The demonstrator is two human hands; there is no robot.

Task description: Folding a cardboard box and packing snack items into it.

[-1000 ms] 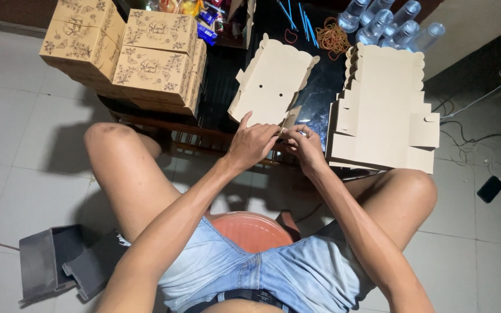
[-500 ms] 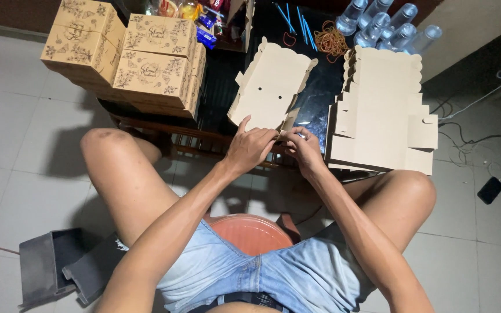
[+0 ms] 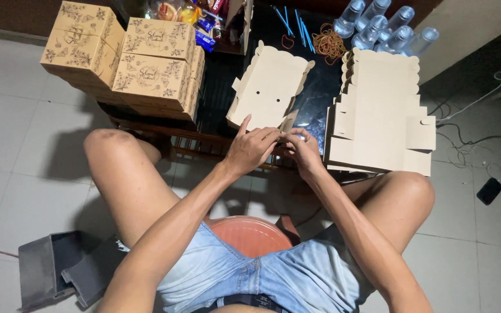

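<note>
Head view: both hands' fingers (image 3: 271, 136) pinch flat box blank's (image 3: 268, 87) near edge.

Both hands meet at the near edge of the low dark glass-topped table (image 3: 320, 93), the left hand (image 3: 250, 148) just left of the right hand (image 3: 302, 150), fingertips touching. Directly beyond them on the table lies the flat unfolded tan cardboard box blank (image 3: 268, 90). To its right sits the stack of flat tan cardboard blanks (image 3: 378, 116), overhanging the near edge. Left of the blank stand the assembled printed brown cardboard boxes (image 3: 152, 69), stacked. At the far edge, behind the stack, lie the clear plastic bottles (image 3: 378, 29), with the pile of rubber bands (image 3: 329, 43) beside them. Below, between the knees, sits the round orange plastic stool (image 3: 250, 235).
</note>
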